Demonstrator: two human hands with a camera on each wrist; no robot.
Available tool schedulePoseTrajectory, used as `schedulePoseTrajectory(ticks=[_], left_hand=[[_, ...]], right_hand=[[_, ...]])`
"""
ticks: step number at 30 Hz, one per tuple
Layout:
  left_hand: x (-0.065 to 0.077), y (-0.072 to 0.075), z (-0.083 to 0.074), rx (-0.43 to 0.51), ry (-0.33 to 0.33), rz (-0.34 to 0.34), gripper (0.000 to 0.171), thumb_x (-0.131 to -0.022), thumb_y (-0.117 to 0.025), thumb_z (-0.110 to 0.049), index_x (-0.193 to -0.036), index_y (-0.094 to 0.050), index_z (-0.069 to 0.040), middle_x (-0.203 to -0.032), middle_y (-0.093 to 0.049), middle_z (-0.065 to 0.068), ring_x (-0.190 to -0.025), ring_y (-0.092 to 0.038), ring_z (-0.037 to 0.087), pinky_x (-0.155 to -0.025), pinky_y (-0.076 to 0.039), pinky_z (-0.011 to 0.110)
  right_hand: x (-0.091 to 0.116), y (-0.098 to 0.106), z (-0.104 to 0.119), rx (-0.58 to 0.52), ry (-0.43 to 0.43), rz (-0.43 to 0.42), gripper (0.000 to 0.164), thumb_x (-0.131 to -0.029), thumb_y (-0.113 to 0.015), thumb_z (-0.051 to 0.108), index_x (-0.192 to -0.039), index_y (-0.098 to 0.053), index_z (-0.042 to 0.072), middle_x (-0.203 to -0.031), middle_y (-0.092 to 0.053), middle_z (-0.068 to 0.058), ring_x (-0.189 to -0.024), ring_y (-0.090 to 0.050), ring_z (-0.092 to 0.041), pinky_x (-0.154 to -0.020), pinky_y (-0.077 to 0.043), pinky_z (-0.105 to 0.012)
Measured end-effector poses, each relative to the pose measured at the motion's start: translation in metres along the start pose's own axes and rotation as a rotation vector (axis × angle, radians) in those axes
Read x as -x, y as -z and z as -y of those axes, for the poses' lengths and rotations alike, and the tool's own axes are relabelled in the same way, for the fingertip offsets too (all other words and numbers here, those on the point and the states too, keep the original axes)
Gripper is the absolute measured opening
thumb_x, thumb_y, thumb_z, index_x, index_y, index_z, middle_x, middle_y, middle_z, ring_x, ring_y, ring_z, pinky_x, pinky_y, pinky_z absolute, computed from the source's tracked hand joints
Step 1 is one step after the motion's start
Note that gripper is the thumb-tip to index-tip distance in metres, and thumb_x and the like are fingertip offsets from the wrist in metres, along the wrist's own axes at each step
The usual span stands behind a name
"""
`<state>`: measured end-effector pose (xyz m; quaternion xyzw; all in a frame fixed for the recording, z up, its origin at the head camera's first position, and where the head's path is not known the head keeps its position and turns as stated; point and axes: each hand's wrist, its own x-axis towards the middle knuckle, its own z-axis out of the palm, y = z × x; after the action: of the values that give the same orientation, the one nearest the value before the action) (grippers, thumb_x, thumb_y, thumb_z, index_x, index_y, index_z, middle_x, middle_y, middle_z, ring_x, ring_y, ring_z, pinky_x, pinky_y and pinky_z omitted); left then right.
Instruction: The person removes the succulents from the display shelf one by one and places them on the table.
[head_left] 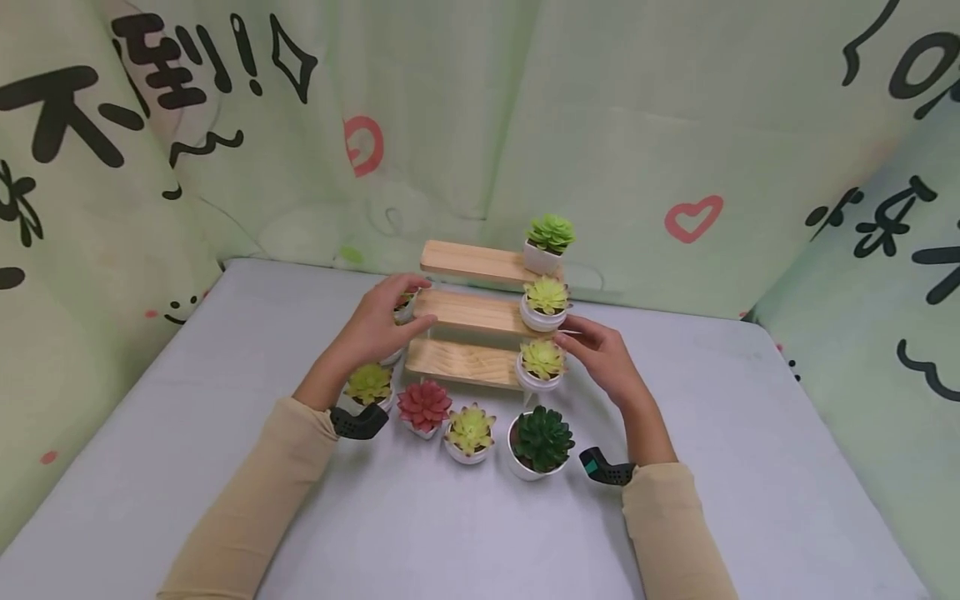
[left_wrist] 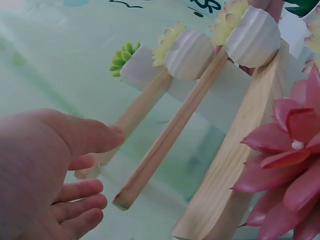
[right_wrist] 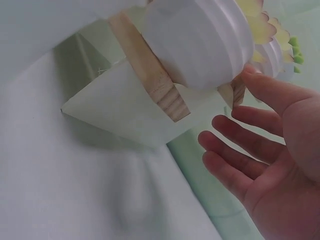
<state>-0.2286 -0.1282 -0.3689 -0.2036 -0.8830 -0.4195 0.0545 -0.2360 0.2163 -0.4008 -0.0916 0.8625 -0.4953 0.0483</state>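
Note:
A three-tier stand with wooden boards (head_left: 468, 312) is between the two hands. At its right end, one per tier, are a bright green succulent (head_left: 551, 235) in a white pot and two yellow succulents, one on the middle tier (head_left: 546, 296), one on the lowest (head_left: 542, 358), in round ribbed pots. My left hand (head_left: 384, 318) is by the boards' left ends, fingers apart and holding nothing in the left wrist view. Beside the right ends, my right hand (head_left: 603, 357) has loosely extended fingers. Its thumb tip is at a ribbed pot (right_wrist: 200, 42); contact is unclear.
In front of the stand are a red succulent (head_left: 424, 406), a small yellow one (head_left: 470, 430) and a dark green one (head_left: 543, 439). Another yellow succulent (head_left: 368, 384) is by the left wrist. The left hand partly hides more pots. A printed curtain (head_left: 600, 150) hangs behind the table.

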Motion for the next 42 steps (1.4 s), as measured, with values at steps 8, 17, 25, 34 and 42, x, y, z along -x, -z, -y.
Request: schedulePoseTrajectory(ticks=[8, 17, 25, 34, 42], left_hand=[[0.0, -0.005, 0.003, -0.087, 0.002, -0.012, 0.052, -0.092, -0.067, -0.022, -0.138, -0.047, -0.006, -0.14, -0.049, 0.016, -0.129, -0.048, 0.034, -0.105, -0.045, 0.05], [-0.005, -0.014, 0.006, -0.087, -0.035, -0.035, 0.046, -0.092, -0.067, -0.016, -0.133, -0.052, -0.003, -0.137, -0.053, 0.016, -0.127, -0.05, 0.032, -0.103, -0.049, 0.045], [-0.004, -0.015, 0.007, -0.073, -0.019, -0.042, 0.042, -0.091, -0.067, -0.014, -0.13, -0.053, -0.004, -0.137, -0.052, 0.017, -0.125, -0.052, 0.035, -0.102, -0.05, 0.047], [-0.004, -0.015, 0.006, -0.047, 0.01, -0.023, 0.045, -0.093, -0.065, -0.012, -0.134, -0.049, -0.003, -0.14, -0.049, 0.018, -0.127, -0.05, 0.035, -0.104, -0.049, 0.047], [-0.004, -0.014, 0.005, -0.001, 0.039, -0.023, 0.045, -0.092, -0.065, -0.012, -0.133, -0.049, -0.004, -0.14, -0.049, 0.018, -0.129, -0.05, 0.035, -0.105, -0.05, 0.041]], right_hand=[[0.003, 0.005, 0.0, -0.025, 0.018, -0.003, 0.054, -0.095, -0.061, 0.037, -0.141, -0.05, 0.011, -0.143, -0.052, -0.012, -0.131, -0.051, -0.03, -0.112, -0.04, -0.052], [0.013, 0.015, -0.002, -0.005, 0.035, -0.027, 0.053, -0.096, -0.06, 0.038, -0.14, -0.051, 0.01, -0.138, -0.056, -0.014, -0.129, -0.053, -0.029, -0.112, -0.04, -0.053], [0.03, 0.021, -0.007, -0.082, 0.072, -0.031, 0.046, -0.095, -0.062, 0.031, -0.137, -0.054, 0.011, -0.135, -0.059, -0.013, -0.116, -0.06, -0.001, -0.103, -0.049, -0.024], [0.046, 0.014, -0.011, -0.196, 0.138, 0.028, 0.048, -0.094, -0.065, 0.016, -0.138, -0.05, 0.005, -0.134, -0.058, -0.017, -0.116, -0.06, -0.005, -0.093, -0.053, -0.016], [0.047, 0.008, -0.01, -0.214, 0.153, 0.07, 0.051, -0.091, -0.065, 0.006, -0.139, -0.048, 0.0, -0.13, -0.06, -0.008, -0.115, -0.06, -0.004, -0.094, -0.053, -0.017]])
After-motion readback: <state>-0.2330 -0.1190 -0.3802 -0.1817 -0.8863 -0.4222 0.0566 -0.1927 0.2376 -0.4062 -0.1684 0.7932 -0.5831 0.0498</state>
